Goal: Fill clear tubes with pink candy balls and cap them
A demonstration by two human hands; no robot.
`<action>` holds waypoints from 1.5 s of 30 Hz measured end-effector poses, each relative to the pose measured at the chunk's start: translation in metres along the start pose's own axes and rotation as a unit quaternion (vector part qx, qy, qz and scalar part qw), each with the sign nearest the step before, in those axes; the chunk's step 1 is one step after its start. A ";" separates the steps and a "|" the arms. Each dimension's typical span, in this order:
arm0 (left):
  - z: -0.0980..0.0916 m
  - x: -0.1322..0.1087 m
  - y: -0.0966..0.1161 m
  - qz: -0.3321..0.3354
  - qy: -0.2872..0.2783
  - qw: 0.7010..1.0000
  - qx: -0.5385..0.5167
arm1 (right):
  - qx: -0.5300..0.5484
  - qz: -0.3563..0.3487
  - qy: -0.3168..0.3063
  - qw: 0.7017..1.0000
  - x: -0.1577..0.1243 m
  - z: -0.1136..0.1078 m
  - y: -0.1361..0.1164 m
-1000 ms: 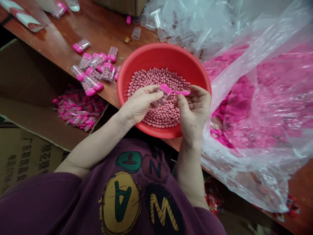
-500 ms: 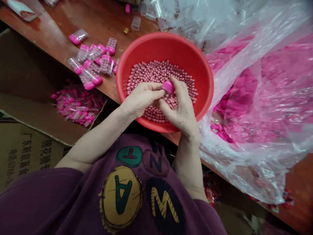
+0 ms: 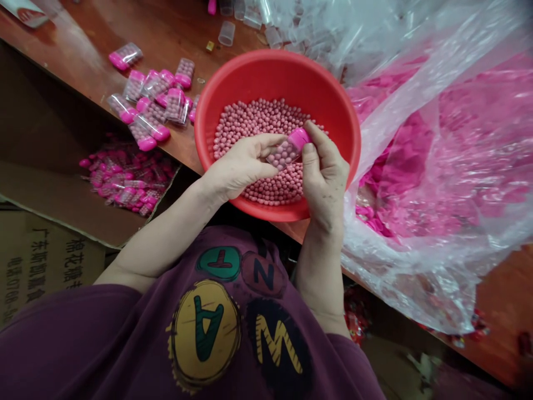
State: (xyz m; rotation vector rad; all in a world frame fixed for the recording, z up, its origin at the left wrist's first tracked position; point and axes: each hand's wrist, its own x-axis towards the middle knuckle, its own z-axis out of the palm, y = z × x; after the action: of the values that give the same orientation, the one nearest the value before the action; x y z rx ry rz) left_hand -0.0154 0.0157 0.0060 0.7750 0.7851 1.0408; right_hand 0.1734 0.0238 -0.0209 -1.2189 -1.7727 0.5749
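Observation:
Over a red basin (image 3: 275,60) of small pink candy balls (image 3: 250,123), both hands hold one clear candy bottle (image 3: 283,154) with a bright pink cap (image 3: 298,138). My left hand (image 3: 241,165) pinches the bottle's clear end, where pink balls show through the wall. At the capped end, my right hand (image 3: 325,171) grips the cap between thumb and fingers. The bottle lies tilted, its cap toward the upper right. Several filled, pink-capped bottles (image 3: 155,111) lie on the table left of the basin.
A cardboard box (image 3: 54,194) at the left holds a heap of filled bottles (image 3: 129,178). Empty clear bottles (image 3: 227,33) lie behind the basin. To the right spreads a large plastic bag (image 3: 416,272) with pink caps (image 3: 408,166). The brown table (image 3: 79,55) runs diagonally.
The bottle has turned so its clear, ball-filled body now shows. My right hand has shifted slightly right and closed its thumb and fingers on the cap. My left hand stays on the clear end.

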 end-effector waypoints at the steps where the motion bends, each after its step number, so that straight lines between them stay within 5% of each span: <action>1: 0.000 0.000 -0.001 0.005 0.007 1.000 0.002 | -0.002 0.000 0.002 1.000 0.000 0.000 0.001; 18: 0.001 -0.001 -0.001 -0.008 0.023 1.000 0.013 | 0.041 0.003 0.023 0.999 -0.001 0.001 0.001; 26: 0.007 0.000 0.005 -0.027 0.081 0.996 0.006 | 0.042 -0.006 -0.004 0.999 0.000 0.003 0.007; 45: 0.004 0.001 0.003 -0.027 0.095 0.995 0.017 | 0.046 0.001 -0.031 0.998 -0.002 0.002 -0.005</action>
State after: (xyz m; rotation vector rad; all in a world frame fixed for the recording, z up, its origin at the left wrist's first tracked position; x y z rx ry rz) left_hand -0.0130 0.0173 0.0104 0.6854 0.9841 1.0648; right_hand 0.1694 0.0196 -0.0185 -1.1517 -1.7765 0.6937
